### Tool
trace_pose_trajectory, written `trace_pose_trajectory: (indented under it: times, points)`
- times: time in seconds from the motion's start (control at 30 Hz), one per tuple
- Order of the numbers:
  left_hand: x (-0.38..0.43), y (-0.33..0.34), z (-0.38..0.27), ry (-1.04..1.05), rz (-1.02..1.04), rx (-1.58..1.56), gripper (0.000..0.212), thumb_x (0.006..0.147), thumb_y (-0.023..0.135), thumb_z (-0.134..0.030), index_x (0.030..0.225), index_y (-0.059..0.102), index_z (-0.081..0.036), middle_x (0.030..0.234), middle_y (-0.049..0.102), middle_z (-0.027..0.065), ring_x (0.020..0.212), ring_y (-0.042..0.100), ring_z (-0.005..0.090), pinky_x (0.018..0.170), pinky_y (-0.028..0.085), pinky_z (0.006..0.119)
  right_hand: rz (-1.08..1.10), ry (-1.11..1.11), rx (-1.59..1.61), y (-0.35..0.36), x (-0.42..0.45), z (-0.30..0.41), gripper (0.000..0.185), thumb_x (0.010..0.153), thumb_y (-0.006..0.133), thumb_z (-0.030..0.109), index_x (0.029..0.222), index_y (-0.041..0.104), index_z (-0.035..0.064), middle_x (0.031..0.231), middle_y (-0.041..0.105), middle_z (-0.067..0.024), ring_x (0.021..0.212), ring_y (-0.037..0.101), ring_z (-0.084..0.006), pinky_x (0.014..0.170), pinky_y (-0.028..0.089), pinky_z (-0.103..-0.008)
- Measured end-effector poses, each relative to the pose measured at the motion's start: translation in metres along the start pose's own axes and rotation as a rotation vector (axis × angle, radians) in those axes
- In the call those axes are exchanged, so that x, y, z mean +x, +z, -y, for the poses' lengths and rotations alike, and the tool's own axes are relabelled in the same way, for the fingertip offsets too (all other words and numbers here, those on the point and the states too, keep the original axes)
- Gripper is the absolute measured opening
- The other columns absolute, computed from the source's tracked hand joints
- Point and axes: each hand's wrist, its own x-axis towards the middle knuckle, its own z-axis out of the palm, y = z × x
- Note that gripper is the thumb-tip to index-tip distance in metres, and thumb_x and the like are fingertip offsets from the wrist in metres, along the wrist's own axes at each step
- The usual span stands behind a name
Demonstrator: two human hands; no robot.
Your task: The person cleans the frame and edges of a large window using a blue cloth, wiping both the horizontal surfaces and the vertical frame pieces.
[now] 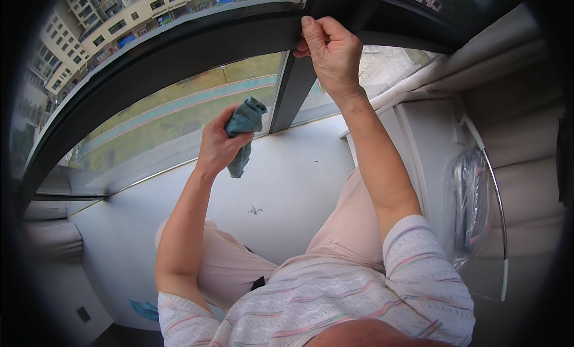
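My left hand (222,140) is closed around a folded blue-green cloth (245,118), held in front of the lower window pane (179,95). One end of the cloth hangs down below the thumb. Higher up and to the right, my right hand (334,51) has curled fingers at the dark window frame (251,35), where the crossbar meets the upright. Its fingertips are partly hidden behind the hand, so whether they grip the frame or something small cannot be told.
Beneath the window is a white sill (287,167) with dark marks; my knees are on or over it. A blue cloth (144,309) lies at lower left. At right stand a white cabinet (426,131), a plastic-wrapped item (468,199), a thin rod (497,190) and curtains (520,185).
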Motion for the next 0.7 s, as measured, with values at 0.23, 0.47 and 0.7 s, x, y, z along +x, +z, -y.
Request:
trace_pose_trajectory:
  times: [0.23, 0.47, 0.7]
  points:
    - [-0.001, 0.007, -0.007, -0.018, 0.002, -0.015, 0.037, 0.070, 0.063, -0.002, 0.106, 0.057, -0.005, 0.086, 0.060, 0.0016, 0.077, 0.054, 0.0090, 0.072, 0.046, 0.024, -0.047, -0.052, -0.084, -0.001, 0.001, 0.001, 0.023, 0.088, 0.052, 0.014, 0.069, 0.055, 0.0011, 0.059, 0.057, -0.0024, 0.058, 0.062, -0.0099, 0.053, 0.052, -0.0224]
    - [-0.003, 0.015, -0.009, -0.004, -0.009, -0.009, 0.041, 0.071, 0.063, -0.005, 0.111, 0.053, -0.003, 0.088, 0.060, 0.0036, 0.078, 0.056, 0.0105, 0.072, 0.046, 0.025, 0.087, 0.052, 0.072, -0.004, -0.026, 0.006, 0.012, 0.083, 0.049, 0.003, 0.076, 0.058, 0.0010, 0.068, 0.061, -0.0028, 0.069, 0.062, -0.0100, 0.063, 0.050, -0.0201]
    - [-0.003, 0.030, -0.046, 0.318, -0.289, 0.318, 0.051, 0.076, 0.066, -0.009, 0.121, 0.044, -0.007, 0.092, 0.061, 0.0093, 0.079, 0.059, 0.0158, 0.072, 0.047, 0.026, 0.411, 0.347, 0.048, -0.010, -0.145, -0.037, 0.014, 0.083, 0.046, 0.003, 0.086, 0.059, 0.0031, 0.071, 0.062, -0.0040, 0.064, 0.059, -0.0104, 0.060, 0.047, -0.0225]
